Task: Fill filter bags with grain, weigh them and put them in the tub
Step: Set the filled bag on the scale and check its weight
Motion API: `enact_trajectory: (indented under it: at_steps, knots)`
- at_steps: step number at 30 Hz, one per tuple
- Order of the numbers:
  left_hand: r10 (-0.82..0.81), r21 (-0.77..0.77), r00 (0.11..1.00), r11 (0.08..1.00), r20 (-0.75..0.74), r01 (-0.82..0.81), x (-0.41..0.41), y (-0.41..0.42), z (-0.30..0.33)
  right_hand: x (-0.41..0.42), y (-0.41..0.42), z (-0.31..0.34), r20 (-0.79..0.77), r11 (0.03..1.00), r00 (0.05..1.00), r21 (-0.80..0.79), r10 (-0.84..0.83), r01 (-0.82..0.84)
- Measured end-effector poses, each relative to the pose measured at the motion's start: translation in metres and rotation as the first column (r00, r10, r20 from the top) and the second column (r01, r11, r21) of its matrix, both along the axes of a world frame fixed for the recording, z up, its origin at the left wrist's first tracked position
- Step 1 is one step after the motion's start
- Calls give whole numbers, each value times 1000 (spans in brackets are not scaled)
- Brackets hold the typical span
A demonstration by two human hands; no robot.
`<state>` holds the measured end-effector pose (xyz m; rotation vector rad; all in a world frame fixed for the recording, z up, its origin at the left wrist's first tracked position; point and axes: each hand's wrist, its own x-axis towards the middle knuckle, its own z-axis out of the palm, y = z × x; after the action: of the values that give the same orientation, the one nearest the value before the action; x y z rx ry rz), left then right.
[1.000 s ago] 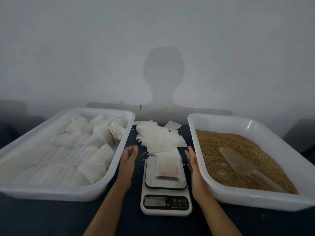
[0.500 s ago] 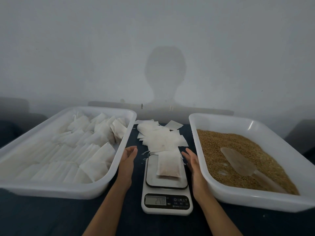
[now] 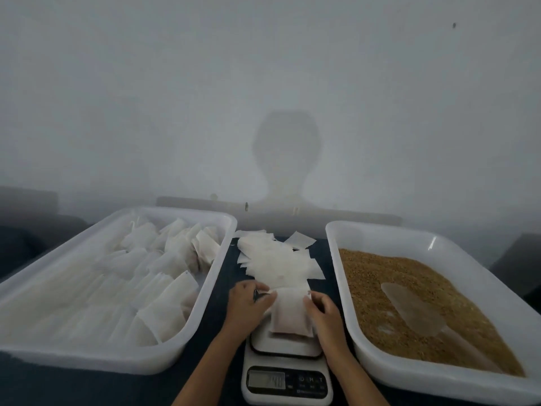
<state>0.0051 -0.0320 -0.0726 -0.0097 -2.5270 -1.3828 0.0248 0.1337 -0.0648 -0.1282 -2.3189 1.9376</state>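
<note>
**Bag on scale, both hands on it: one more cycle mid-run**

With both hands closed in on the filled bag (image 3: 290, 313), this looks like the pickup after weighing. Left hand (image 3: 249, 306) pinches the bag's top-left corner flap, fingers curled on it. Right hand (image 3: 324, 313) touches the right edge, fingers bent against it; whether it has a real grip, can't tell. Bag sits on the scale (image 3: 287, 363) platform, lower part darker where the grain packs in. Display is lit but unreadable.

Progress, judged from layout:
- Left tub (image 3: 187, 338) holds many filled bags, laid in overlapping rows, more jumbled toward the far end. Room left near its front-right corner.
- Stack of empty bags (image 3: 278, 263) lies on the table just beyond the scale, between the tubs. A good number left, so the run is far from done.
- Right tub (image 3: 380, 364) is well stocked with grain (image 3: 380, 276). Scoop (image 3: 415, 309) lies flat on the grain, untouched.
- Remaining for this bag: move it to the left tub.

Materials:
- Bags: thin white fibrous filter paper, flat rectangles, limp, semi-translucent when loaded.
- Grain: fine, tan, loose.
- Tubs: glossy white plastic, rounded corners, sloped walls.
- Scoop: translucent plastic.
- Scale: white body, smooth platform.
- Table (image 3: 225, 268): dark, matte.
</note>
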Motion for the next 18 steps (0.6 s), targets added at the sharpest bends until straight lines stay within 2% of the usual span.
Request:
enact_trajectory:
  at_steps: [3,6,9,12,18]
  knots:
    - [-35,-84,987,995,156,48,-2,5,8,-8,-2,-1,19,999,999,25,-30,30]
    - [-75,-69,977,993,200,91,-1,11,16,-11,-3,2,15,994,1000,103,-27,25]
    - [-37,-15,996,999,86,39,6,15,28,-8,-7,8,-39,965,999,261,9,2]
    - [16,-39,998,999,-57,-19,18,15,39,-3,-16,22,-180,942,983,334,38,25]
    - [194,-46,960,977,-200,-207,43,0,78,8,-49,78,-382,977,917,210,111,-31]
